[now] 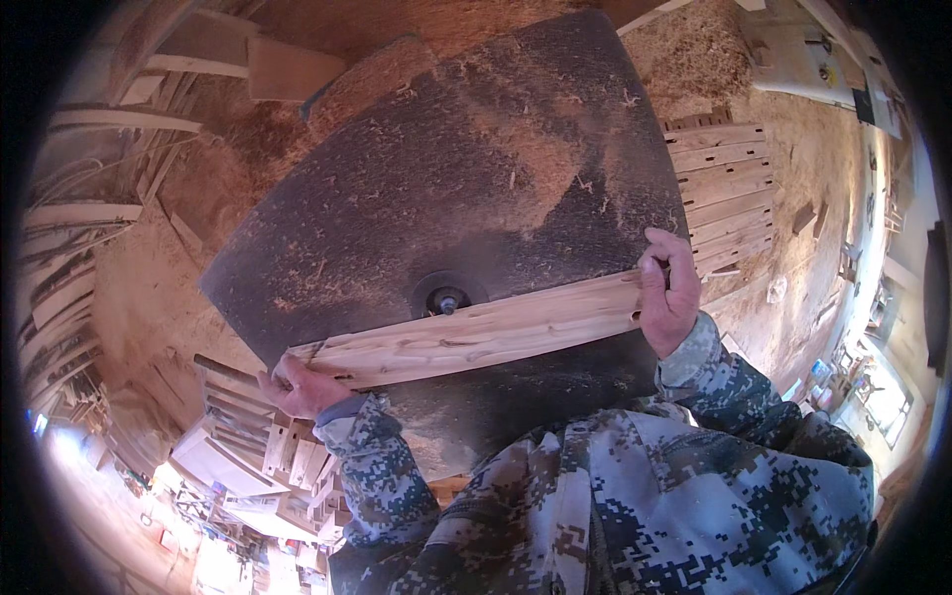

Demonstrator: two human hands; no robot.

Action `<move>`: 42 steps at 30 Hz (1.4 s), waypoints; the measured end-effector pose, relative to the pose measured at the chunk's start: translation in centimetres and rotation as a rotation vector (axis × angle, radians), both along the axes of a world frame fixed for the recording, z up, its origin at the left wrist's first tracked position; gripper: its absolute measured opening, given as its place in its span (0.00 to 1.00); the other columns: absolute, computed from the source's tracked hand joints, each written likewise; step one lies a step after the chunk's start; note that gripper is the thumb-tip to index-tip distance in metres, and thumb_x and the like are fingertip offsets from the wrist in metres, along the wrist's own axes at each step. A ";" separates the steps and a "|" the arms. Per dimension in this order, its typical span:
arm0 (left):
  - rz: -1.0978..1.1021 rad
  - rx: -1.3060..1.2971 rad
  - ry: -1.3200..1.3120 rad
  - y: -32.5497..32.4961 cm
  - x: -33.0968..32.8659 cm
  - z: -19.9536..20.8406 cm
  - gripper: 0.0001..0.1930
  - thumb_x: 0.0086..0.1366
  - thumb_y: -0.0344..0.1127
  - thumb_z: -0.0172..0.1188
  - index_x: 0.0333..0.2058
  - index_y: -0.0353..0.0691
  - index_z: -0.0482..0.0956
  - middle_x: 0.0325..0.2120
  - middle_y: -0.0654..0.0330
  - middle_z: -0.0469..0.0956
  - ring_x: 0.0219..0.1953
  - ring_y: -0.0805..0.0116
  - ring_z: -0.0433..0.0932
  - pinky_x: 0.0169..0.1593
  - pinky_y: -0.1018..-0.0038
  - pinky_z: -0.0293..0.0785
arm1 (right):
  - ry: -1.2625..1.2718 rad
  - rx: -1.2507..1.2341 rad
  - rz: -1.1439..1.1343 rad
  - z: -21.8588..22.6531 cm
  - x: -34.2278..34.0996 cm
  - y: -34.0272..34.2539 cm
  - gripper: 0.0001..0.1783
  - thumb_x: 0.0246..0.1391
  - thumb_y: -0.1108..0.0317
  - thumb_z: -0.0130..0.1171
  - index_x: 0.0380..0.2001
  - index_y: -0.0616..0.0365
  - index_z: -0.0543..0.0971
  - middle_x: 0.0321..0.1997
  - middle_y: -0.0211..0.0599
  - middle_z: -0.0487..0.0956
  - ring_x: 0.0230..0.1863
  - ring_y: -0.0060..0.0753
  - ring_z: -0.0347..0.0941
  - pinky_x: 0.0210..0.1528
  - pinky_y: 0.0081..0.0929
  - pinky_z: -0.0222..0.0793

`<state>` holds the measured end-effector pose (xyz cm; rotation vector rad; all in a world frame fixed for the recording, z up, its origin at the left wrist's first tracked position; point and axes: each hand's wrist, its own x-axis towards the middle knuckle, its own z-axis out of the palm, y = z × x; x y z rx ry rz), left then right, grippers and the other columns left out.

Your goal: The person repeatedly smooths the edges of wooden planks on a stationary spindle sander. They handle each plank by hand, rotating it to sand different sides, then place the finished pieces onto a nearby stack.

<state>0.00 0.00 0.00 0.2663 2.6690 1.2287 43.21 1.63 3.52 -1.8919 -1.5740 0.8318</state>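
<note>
A long pale wooden board [486,332] lies across the near part of a dark, sawdust-strewn machine table [426,188]. My left hand [300,387] grips its left end, the thumb on top and the fingers curled at the edge. At the right end my right hand [671,293] is closed around the board, fingers over its far corner. Just beyond the board's far edge, a round opening in the table holds a metal spindle [448,301]. Whether the board touches the spindle I cannot tell. Small dark slots show near both ends of the board.
Slotted boards [724,193] lie in a row to the right of the table. More slotted wooden pieces [293,451] are stacked at the lower left. Curved timbers [74,288] lean along the far left. Sawdust [694,59] covers the floor.
</note>
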 end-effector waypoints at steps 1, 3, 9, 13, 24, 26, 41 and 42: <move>0.008 0.012 -0.001 0.0 0.1 0.0 0.39 0.68 0.38 0.63 0.74 0.30 0.60 0.64 0.44 0.71 0.62 0.53 0.73 0.67 0.64 0.69 | -0.011 0.029 0.008 0.0 -0.2 0.2 0.15 0.70 0.76 0.53 0.58 0.63 0.76 0.42 0.42 0.77 0.41 0.38 0.75 0.48 0.31 0.73; 0.033 0.026 -0.047 -0.2 0.2 -0.3 0.38 0.68 0.38 0.62 0.73 0.30 0.61 0.63 0.44 0.71 0.62 0.53 0.73 0.66 0.64 0.70 | -0.049 0.055 0.032 0.5 -0.3 0.5 0.15 0.68 0.78 0.54 0.57 0.64 0.76 0.41 0.44 0.77 0.41 0.40 0.76 0.47 0.33 0.74; 0.075 -0.001 -0.032 -0.8 -0.8 -0.1 0.36 0.68 0.37 0.62 0.71 0.29 0.65 0.62 0.44 0.73 0.60 0.52 0.74 0.65 0.64 0.72 | -0.049 0.060 0.065 0.5 -1.2 1.3 0.17 0.67 0.79 0.54 0.57 0.64 0.76 0.41 0.44 0.77 0.41 0.40 0.76 0.48 0.33 0.74; 0.033 -0.004 0.035 -1.6 -2.1 -1.1 0.35 0.68 0.37 0.64 0.70 0.28 0.66 0.59 0.44 0.74 0.58 0.53 0.76 0.63 0.64 0.73 | -0.043 0.066 0.077 0.1 -1.3 1.6 0.17 0.67 0.78 0.53 0.58 0.65 0.75 0.41 0.44 0.77 0.42 0.40 0.76 0.49 0.33 0.75; 0.040 0.038 -0.010 -3.9 -4.9 -1.7 0.36 0.68 0.32 0.65 0.71 0.26 0.63 0.54 0.48 0.77 0.52 0.59 0.78 0.55 0.68 0.76 | 0.025 0.049 0.030 -0.2 -3.3 -0.6 0.18 0.68 0.78 0.50 0.59 0.66 0.74 0.45 0.43 0.77 0.43 0.35 0.76 0.51 0.32 0.74; 0.041 -0.028 0.049 -3.7 -5.7 -1.9 0.39 0.67 0.34 0.66 0.72 0.27 0.60 0.45 0.53 0.80 0.40 0.67 0.80 0.42 0.74 0.79 | 0.048 0.040 0.012 -0.2 -3.8 -0.3 0.18 0.68 0.79 0.49 0.59 0.66 0.73 0.46 0.44 0.76 0.44 0.36 0.76 0.52 0.32 0.74; -0.012 0.090 0.036 -2.0 -5.9 -1.4 0.37 0.68 0.33 0.61 0.71 0.22 0.60 0.61 0.39 0.73 0.59 0.53 0.77 0.63 0.65 0.73 | -0.002 0.102 0.021 -0.2 -4.7 0.4 0.20 0.66 0.83 0.47 0.60 0.68 0.72 0.46 0.42 0.76 0.46 0.35 0.75 0.57 0.31 0.72; 0.003 0.086 0.020 -1.9 -6.1 -1.5 0.37 0.68 0.33 0.61 0.71 0.22 0.59 0.60 0.40 0.74 0.59 0.53 0.77 0.63 0.65 0.73 | -0.007 0.107 0.016 -0.3 -4.8 0.4 0.20 0.66 0.84 0.47 0.60 0.68 0.72 0.46 0.42 0.76 0.46 0.35 0.75 0.57 0.31 0.72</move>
